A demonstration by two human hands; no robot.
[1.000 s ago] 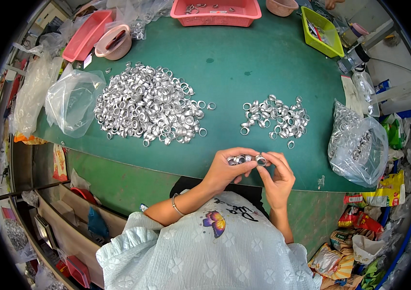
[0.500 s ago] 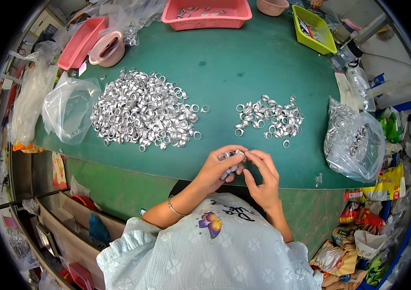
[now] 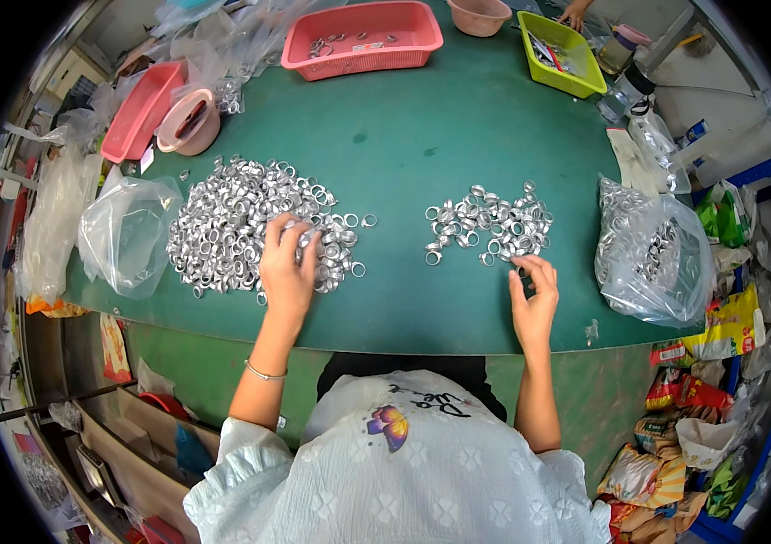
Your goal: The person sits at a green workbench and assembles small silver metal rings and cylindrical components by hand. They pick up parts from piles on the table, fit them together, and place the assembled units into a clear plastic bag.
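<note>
A big heap of small silver metal rings (image 3: 231, 222) lies on the green table (image 3: 421, 136) at the left. A smaller heap of the same rings (image 3: 485, 225) lies at the right. My left hand (image 3: 287, 267) rests on the near right side of the big heap, its fingers curled over some rings. My right hand (image 3: 535, 299) is at the near edge of the small heap, fingers apart, with a fingertip touching a ring there.
A clear bag of rings (image 3: 653, 249) sits at the right and an empty clear bag (image 3: 127, 231) at the left. Pink baskets (image 3: 363, 36), a pink bowl (image 3: 190, 122) and a green tray (image 3: 562, 50) line the far side. Another person's hand (image 3: 576, 13) reaches in at the top.
My hands were together at the near table edge holding a short row of rings. They have parted: the left went to the big heap, the right to the small heap.
</note>
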